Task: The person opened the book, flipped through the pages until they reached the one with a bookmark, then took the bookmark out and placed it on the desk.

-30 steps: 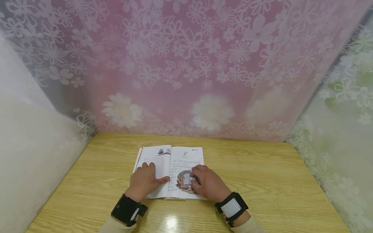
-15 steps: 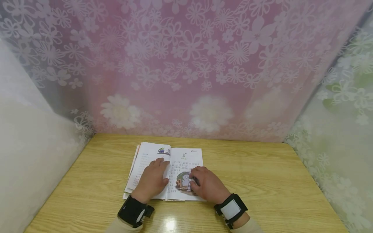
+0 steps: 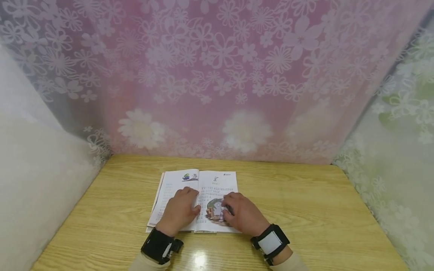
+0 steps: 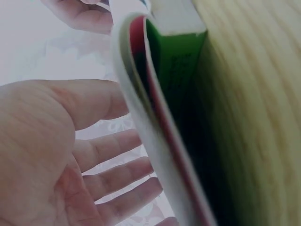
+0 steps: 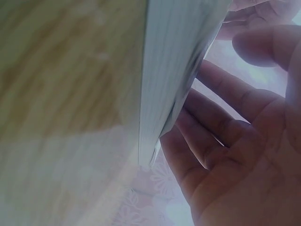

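Note:
An open book (image 3: pixel 218 180) with printed text and coloured drawings lies on the wooden table in the head view. My left hand (image 3: pixel 178 211) rests on its left page beside the spine fold, thumb and fingertips at the fold. Across the right page, my right hand (image 3: pixel 246 214) touches the picture (image 3: pixel 213 209) of a grey animal, covering part of it. In the left wrist view the left hand's fingers reach over the bent cover, above a green spine (image 4: pixel 176 66). The right wrist view has the right hand's spread fingers against the page-block edge (image 5: pixel 164 80).
The wooden table (image 3: pixel 305 210) stretches out on both sides of the book. Behind it hangs a pink floral curtain (image 3: pixel 203 94). A pale cloth (image 3: pixel 40 169) stands at the left and a green-and-white floral one (image 3: pixel 400 150) at the right.
My left hand has moved right, from the middle of the left page to the spine fold, its fingers stretching out. The left page, slightly raised half a second ago, lies lower. The right hand stays put.

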Demonstrator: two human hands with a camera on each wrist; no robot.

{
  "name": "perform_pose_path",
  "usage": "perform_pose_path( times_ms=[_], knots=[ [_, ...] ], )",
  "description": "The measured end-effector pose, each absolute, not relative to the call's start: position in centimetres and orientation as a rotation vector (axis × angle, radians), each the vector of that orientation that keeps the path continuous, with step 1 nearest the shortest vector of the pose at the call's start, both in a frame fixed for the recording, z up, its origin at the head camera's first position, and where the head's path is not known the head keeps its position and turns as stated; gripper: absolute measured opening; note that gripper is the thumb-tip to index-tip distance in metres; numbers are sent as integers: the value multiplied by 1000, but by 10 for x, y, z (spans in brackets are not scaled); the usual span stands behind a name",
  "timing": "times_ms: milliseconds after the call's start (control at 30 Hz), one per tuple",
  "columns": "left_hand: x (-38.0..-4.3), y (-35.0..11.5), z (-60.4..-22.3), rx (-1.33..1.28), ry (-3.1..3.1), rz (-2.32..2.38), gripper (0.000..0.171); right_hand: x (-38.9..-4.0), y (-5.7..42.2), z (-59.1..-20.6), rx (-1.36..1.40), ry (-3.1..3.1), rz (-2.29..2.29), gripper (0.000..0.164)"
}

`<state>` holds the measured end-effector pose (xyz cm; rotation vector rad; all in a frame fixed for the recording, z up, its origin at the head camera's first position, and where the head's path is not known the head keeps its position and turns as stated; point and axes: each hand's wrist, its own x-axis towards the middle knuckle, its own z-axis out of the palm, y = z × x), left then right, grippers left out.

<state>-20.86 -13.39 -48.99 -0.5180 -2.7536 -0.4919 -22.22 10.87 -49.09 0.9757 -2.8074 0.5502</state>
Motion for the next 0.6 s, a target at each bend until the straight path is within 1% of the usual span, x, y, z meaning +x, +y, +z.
perform_pose_path(
  times_ms=[400, 600],
  knots=[
    [-206, -132, -492, -466, -2796, -553, 38, -220, 107, -490, 1003, -2787, 557, 20],
    [-208, -126, -494, -490, -2788, -545, 39, -220, 109, -491, 992, -2785, 543, 19]
  ],
)
